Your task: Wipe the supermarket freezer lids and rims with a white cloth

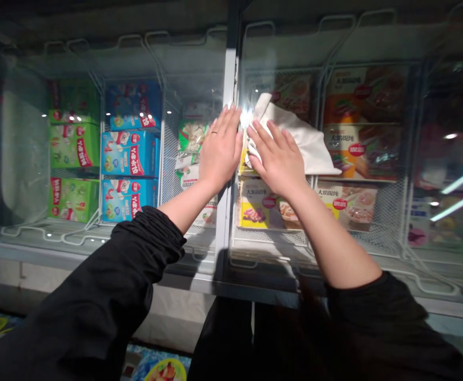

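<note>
Head view, freezer cabinet seen from above its front edge. Your left hand (219, 151) lies flat at frame centre, fingers straight and together, palm against the clear sliding glass lid (136, 58); it grips nothing. A thin ring (214, 132) shows on one finger. Your right hand (279, 159), just right of centre, is also spread flat, pressing the crumpled white cloth (308, 140) onto the glass rather than clenching it. The cloth spreads up and to the right from under those fingers, touching the lid beside the grey metal divider bar (228, 74) that runs vertically between the two panes.

Handling, as a judgement: the cloth looks light, soft and limp, so it should fold and bunch under the palm and slide easily over smooth glass. A gathered handful near its middle, where your fingers now rest, would give the surest hold; loose corners would trail. The glass is rigid and probably slick.

Counts: two hands, one cloth, two black sleeves (136, 248). Under the left pane, three green boxes (74, 145) stand in one column at left of frame, and three blue boxes (130, 153) in the next. Pale frozen-food bags (191, 135) lie under your left hand; their number cannot be told. Under the right pane, at least four orange-and-yellow cartons (358, 151) show.
</note>
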Demonstrator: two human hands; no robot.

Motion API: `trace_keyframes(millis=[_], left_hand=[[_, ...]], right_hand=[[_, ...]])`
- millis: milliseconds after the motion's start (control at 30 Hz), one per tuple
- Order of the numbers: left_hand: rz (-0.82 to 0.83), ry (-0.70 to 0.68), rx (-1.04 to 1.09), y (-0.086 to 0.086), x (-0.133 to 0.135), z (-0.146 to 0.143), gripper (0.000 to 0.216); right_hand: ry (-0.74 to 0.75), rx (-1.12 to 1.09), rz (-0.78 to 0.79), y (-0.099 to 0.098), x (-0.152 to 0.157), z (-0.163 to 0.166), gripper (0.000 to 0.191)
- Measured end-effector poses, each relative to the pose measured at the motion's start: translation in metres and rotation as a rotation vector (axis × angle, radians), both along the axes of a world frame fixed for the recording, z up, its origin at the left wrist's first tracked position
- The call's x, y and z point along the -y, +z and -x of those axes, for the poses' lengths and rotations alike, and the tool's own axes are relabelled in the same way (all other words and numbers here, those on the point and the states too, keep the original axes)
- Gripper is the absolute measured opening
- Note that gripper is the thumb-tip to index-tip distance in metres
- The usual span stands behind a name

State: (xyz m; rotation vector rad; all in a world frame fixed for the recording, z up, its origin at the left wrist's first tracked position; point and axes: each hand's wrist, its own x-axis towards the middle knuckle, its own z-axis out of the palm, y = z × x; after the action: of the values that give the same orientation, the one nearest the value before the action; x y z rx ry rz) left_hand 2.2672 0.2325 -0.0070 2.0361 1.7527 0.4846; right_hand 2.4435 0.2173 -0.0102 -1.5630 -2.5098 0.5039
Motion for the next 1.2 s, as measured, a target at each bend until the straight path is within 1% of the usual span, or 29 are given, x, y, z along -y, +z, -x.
trace_keyframes(millis=[67, 100, 167, 233, 300, 367, 467, 567, 633, 733, 800, 833, 900, 967, 1033, 1133, 1200], left_hand=[[-0.011, 0.009, 0.014, -0.003, -0.001, 0.001, 0.061], [-0.015, 0.014, 0.017, -0.004, -0.001, 0.002, 0.061], [-0.019, 0.021, 0.021, -0.006, -0.002, 0.003, 0.061], [-0.025, 0.029, 0.034, -0.008, -0.002, 0.003, 0.061], [-0.038, 0.031, 0.045, -0.009, -0.003, 0.003, 0.062], [-0.061, 0.031, 0.037, -0.011, -0.003, 0.004, 0.066], [-0.08, 0.07, 0.01, -0.021, -0.006, 0.007, 0.07], [-0.068, 0.118, -0.009, -0.039, -0.015, 0.015, 0.067], [-0.057, 0.111, -0.026, -0.051, -0.024, 0.021, 0.066], [-0.028, 0.114, -0.113, -0.062, -0.032, 0.027, 0.06], [-0.012, 0.167, -0.193, -0.062, -0.025, 0.026, 0.054], [-0.013, 0.196, -0.214, -0.059, -0.016, 0.023, 0.052], [-0.054, 0.212, -0.191, -0.051, 0.013, 0.013, 0.053], [-0.123, 0.161, -0.132, -0.04, 0.055, -0.001, 0.056], [-0.173, 0.092, -0.124, -0.031, 0.101, -0.019, 0.055], [-0.164, -0.015, -0.15, -0.026, 0.16, -0.048, 0.053], [-0.148, -0.04, -0.157, -0.028, 0.184, -0.061, 0.059]], right_hand=[[0.016, 0.003, 0.016, -0.003, -0.024, -0.016, 0.063], [-0.004, 0.013, 0.023, -0.004, -0.034, -0.028, 0.063], [-0.091, 0.043, 0.009, -0.007, -0.048, -0.061, 0.063], [-0.197, 0.07, -0.035, -0.007, -0.054, -0.102, 0.067], [-0.271, 0.091, -0.069, -0.004, -0.049, -0.145, 0.071], [-0.345, 0.102, -0.074, -0.002, -0.032, -0.185, 0.074], [-0.503, 0.118, -0.065, -0.002, 0.01, -0.237, 0.077], [-0.609, 0.13, -0.038, -0.01, 0.062, -0.274, 0.082], [-0.635, 0.127, -0.031, -0.018, 0.097, -0.288, 0.082], [-0.629, 0.108, -0.066, -0.027, 0.147, -0.29, 0.076], [-0.575, 0.1, -0.071, -0.028, 0.177, -0.278, 0.074], [-0.533, 0.103, -0.057, -0.026, 0.191, -0.269, 0.073], [-0.421, 0.122, -0.017, -0.022, 0.215, -0.246, 0.072], [-0.301, 0.139, 0.012, -0.018, 0.232, -0.22, 0.071], [-0.195, 0.13, 0.006, -0.015, 0.24, -0.192, 0.071], [-0.019, 0.061, -0.01, -0.014, 0.229, -0.15, 0.071], [0.076, 0.014, -0.024, -0.014, 0.208, -0.126, 0.072]])
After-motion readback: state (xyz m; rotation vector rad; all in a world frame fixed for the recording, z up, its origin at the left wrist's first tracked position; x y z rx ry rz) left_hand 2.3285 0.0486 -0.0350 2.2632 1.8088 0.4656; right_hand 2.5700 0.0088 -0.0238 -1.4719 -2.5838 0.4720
